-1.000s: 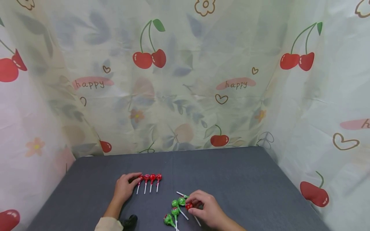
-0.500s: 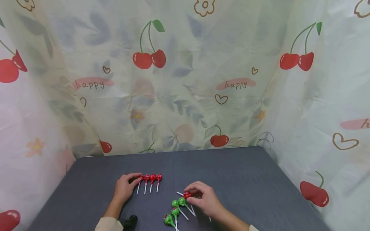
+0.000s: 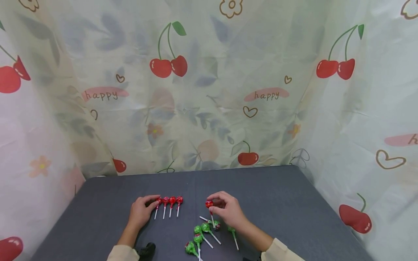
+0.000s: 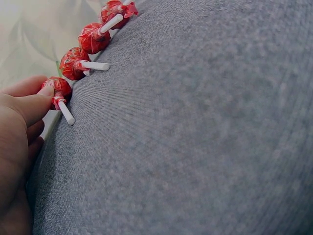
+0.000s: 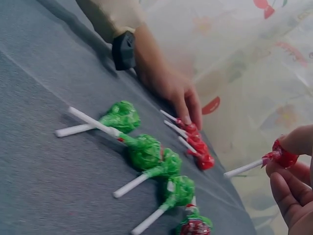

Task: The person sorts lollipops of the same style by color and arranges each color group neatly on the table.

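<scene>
A row of red-wrapped lollipops (image 3: 172,200) lies on the dark grey table, sticks toward the near edge. My left hand (image 3: 141,212) pinches the head of the leftmost red lollipop (image 4: 57,92) between thumb and fingers. My right hand (image 3: 229,211) grips another red lollipop (image 3: 209,204) by its head, its white stick hanging down, right of the row. In the right wrist view this lollipop (image 5: 285,156) is clear of the tabletop. Several green-wrapped lollipops (image 3: 197,238) lie loosely below the right hand, their sticks at mixed angles.
One green lollipop (image 3: 232,231) lies apart, beside the right forearm. A darker red-and-green lollipop (image 5: 194,226) lies at the end of the pile. The grey table (image 3: 261,188) reaches back to a cherry-print curtain (image 3: 202,90). A black wrist device (image 5: 123,50) sits on the left wrist.
My right hand has lifted the red lollipop out of the green pile and carried it away from me, slightly left. The left hand and the red row have stayed put.
</scene>
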Motion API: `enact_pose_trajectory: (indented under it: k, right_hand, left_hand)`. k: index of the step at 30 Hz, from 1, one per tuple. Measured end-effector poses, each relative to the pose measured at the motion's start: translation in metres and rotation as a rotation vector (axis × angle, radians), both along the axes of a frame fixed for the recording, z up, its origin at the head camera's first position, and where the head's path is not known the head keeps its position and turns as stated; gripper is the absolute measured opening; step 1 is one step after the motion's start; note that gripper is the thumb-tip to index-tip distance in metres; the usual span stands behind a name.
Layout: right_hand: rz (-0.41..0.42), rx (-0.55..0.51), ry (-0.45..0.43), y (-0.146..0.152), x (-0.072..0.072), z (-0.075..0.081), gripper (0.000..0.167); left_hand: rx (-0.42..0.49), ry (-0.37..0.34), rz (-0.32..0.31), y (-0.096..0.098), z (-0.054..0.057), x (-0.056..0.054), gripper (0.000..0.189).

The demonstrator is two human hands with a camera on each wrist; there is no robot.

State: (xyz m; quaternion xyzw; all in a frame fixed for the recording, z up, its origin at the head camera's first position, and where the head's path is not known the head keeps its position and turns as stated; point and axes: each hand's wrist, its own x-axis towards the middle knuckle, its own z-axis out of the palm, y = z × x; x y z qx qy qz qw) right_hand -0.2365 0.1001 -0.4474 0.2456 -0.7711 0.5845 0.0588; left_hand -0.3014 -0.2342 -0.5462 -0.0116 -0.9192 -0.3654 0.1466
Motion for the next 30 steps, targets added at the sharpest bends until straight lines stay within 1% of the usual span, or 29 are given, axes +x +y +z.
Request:
enact_pose_trajectory:
  k: [3,7,8,10,14,20,26,30]
  right_hand:
    - [-0.024,-0.001,0.006,-0.001,-0.012,-0.006,0.022]
    - [-0.071,0.009,0.006,-0.003,-0.033,-0.021,0.023]
    - [-0.082,0.01,-0.008,-0.004,-0.035,-0.021,0.023]
    - [-0.088,0.005,-0.015,-0.005,-0.042,-0.025,0.023]
    - [-0.095,0.008,0.007,-0.009,-0.051,-0.027,0.022]
    - [-0.132,0.038,0.046,-0.016,-0.065,-0.033,0.022]
    - [-0.156,0.061,0.024,-0.024,-0.074,-0.038,0.022]
    - [-0.167,0.083,0.028,-0.029,-0.08,-0.044,0.025]
  left_hand:
    - [0.001,0.005,-0.003,0.0,-0.001,0.0,0.027]
    - [0.006,0.007,0.0,0.0,-0.001,0.0,0.027]
    - [0.006,0.006,0.001,0.0,-0.001,0.0,0.027]
    - [0.003,0.006,0.003,0.0,-0.001,0.0,0.027]
    - [-0.001,0.001,0.004,0.0,-0.001,0.0,0.027]
    - [0.0,0.001,0.007,0.0,-0.001,-0.001,0.027]
    - [0.004,0.003,0.008,0.001,-0.001,-0.001,0.026]
    - [-0.004,0.019,-0.004,0.001,0.001,0.001,0.026]
